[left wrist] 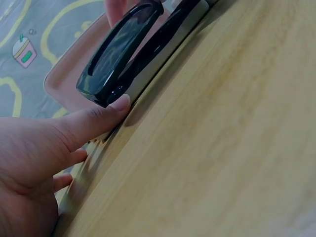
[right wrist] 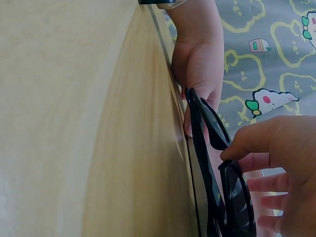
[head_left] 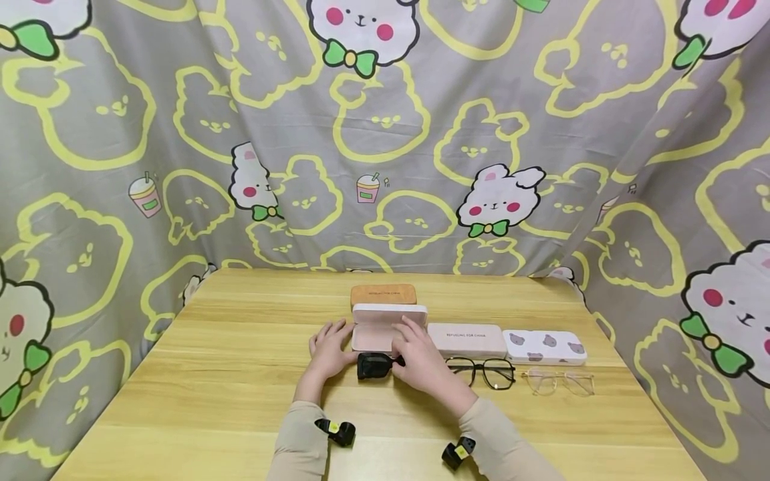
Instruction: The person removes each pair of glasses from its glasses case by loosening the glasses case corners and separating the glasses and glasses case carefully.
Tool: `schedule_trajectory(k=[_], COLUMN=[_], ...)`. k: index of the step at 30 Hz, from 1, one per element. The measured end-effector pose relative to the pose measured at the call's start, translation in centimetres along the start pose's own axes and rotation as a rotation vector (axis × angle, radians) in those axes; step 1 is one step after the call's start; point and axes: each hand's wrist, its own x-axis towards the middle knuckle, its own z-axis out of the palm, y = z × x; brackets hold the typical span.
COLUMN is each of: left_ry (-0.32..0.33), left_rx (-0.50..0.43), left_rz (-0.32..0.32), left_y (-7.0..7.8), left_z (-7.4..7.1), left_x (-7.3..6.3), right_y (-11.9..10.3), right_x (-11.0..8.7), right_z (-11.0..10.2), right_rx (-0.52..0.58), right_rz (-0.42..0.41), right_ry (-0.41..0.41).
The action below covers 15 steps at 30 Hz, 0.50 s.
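Note:
Black sunglasses (head_left: 374,366) sit tilted at the front edge of an open glasses case (head_left: 368,337) with a pale pink lining. My right hand (head_left: 421,357) pinches them at the bridge, with the thumb on the near side, as the right wrist view shows. Their dark lenses (right wrist: 239,197) stand above the folded temples. At the case's left end, my left hand (head_left: 329,351) holds the case, its thumb (left wrist: 118,102) at the front corner beside the sunglasses. Its other fingers are partly hidden in the left wrist view.
An orange-brown case (head_left: 383,293) stands behind the open one. To the right lie a closed pink case (head_left: 466,339) and a white bear-patterned case (head_left: 545,347). Black-framed glasses (head_left: 481,373) and thin clear-framed glasses (head_left: 558,383) lie before them on the wooden table (head_left: 198,374).

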Motion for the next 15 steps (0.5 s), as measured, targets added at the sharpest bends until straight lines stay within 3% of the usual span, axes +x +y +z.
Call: schedule_trajectory(k=[15], left_ry=[0.021], left_rx=[-0.011], left_rz=[-0.006], left_y=[0.14], left_z=[0.07], left_x=[-0.06], right_y=[0.02], right_x=[-0.10], right_z=[0.34], right_rx=[-0.005], right_rz=[-0.027], right_ry=[0.012])
